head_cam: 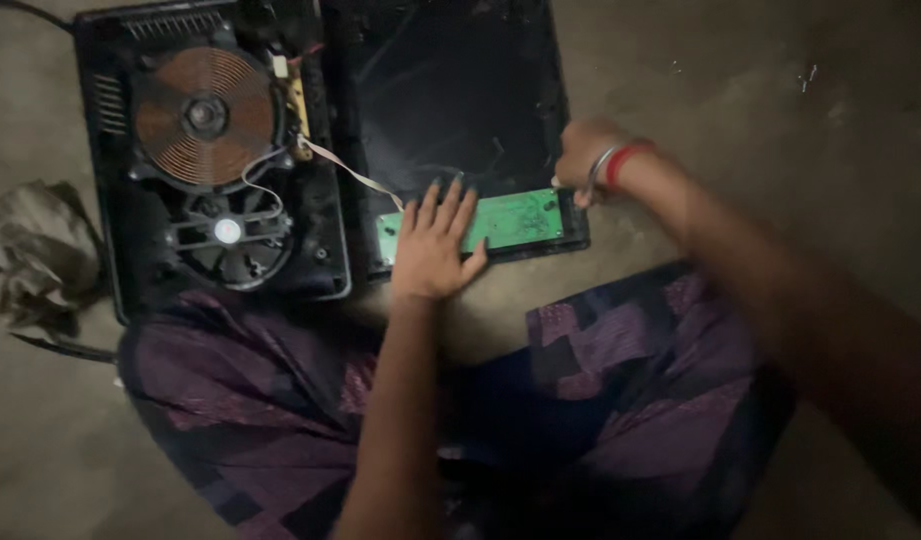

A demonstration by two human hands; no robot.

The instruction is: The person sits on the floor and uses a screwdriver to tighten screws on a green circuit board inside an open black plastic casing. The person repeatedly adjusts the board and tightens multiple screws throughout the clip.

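1. Clearly, the one head view looks straight down on an opened black induction cooker base (215,160), its copper-coloured spiral coil (205,115) and a round black cooling fan (227,232) laid bare.
2. Just right of that base lies the cooker's dark glass top panel (450,90), turned inner side up, joined to the base by a pale flat ribbon cable (345,170).
3. Along the panel's near edge, right of the base, sits a long green circuit board (515,218).
4. The left hand (435,245) rests flat on the board's left end with fingers spread open, apparently pressing it steady.
5. The right hand (585,160), with a red and metal bangle (620,162) at the wrist, is curled closed at the board's right end, probably around a small tool; what it grips cannot be made out.
6. Near the base sit the person's knees in purple patterned cloth (260,400); left of it lies a crumpled grey rag (30,250).
7. Everything rests on a bare, dull concrete floor (780,80) in dim light.
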